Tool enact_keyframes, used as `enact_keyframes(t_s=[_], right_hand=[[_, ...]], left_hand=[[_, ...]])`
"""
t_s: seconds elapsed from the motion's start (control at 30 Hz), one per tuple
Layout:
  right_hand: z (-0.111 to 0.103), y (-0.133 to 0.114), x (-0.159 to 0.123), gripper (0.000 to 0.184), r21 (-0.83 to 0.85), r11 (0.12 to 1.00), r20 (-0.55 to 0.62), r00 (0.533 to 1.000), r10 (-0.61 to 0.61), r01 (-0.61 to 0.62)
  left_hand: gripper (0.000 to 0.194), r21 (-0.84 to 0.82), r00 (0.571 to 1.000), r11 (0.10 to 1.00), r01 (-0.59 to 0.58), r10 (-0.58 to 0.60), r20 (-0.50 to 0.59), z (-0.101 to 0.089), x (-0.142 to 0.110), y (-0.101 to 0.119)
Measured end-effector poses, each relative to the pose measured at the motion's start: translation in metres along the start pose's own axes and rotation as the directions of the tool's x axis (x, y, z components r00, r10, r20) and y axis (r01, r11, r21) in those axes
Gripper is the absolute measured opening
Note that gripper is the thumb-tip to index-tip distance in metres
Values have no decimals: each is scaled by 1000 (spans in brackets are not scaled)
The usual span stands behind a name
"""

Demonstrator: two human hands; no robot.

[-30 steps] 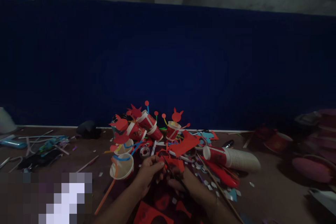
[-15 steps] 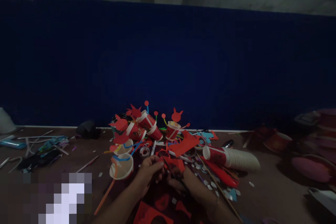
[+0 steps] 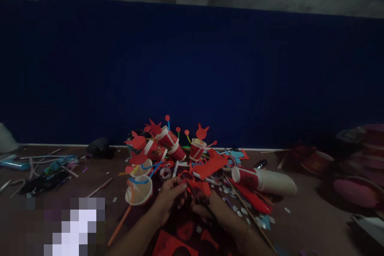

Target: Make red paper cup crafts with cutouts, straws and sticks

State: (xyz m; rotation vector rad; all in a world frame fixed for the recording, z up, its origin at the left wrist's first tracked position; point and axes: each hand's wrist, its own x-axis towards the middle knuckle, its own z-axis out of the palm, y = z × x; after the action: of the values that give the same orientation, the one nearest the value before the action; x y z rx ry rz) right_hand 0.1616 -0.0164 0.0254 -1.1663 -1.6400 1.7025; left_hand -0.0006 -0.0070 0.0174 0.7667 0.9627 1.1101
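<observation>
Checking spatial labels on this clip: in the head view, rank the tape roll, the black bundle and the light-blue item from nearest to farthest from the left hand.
From the left hand:
1. Tape roll, just beyond the hand.
2. Black bundle, well to the left and farther back.
3. Light-blue item, at the view's left edge.

The red paper (image 3: 204, 188) I hold looks dull, my scissors (image 3: 193, 193) look like metal, and the paper cups (image 3: 276, 182) look smooth.
</observation>
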Motion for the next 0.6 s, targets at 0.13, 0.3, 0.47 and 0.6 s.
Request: enact_keyframes(t_s=[0.13, 0.3, 0.47, 0.6], right_hand=[[2, -2, -2, 31, 32, 999, -11, 1000, 14, -14], [0, 3, 0, 28, 19, 999, -29, 999, 36, -36], [0, 2, 1, 24, 0, 1000, -36, 999, 29, -29], [-1, 2, 2, 22, -1, 999, -22, 999, 39, -39]], left_hand=[[33, 31, 999, 999, 11, -12, 30, 0, 0, 0], [32, 42, 999, 999, 10, -12, 34, 1, -1, 0], [33, 30, 1000, 999, 15, -15, 9, 0, 0, 0], [31, 24, 1000, 1000, 14, -14, 7, 0, -1, 0]])
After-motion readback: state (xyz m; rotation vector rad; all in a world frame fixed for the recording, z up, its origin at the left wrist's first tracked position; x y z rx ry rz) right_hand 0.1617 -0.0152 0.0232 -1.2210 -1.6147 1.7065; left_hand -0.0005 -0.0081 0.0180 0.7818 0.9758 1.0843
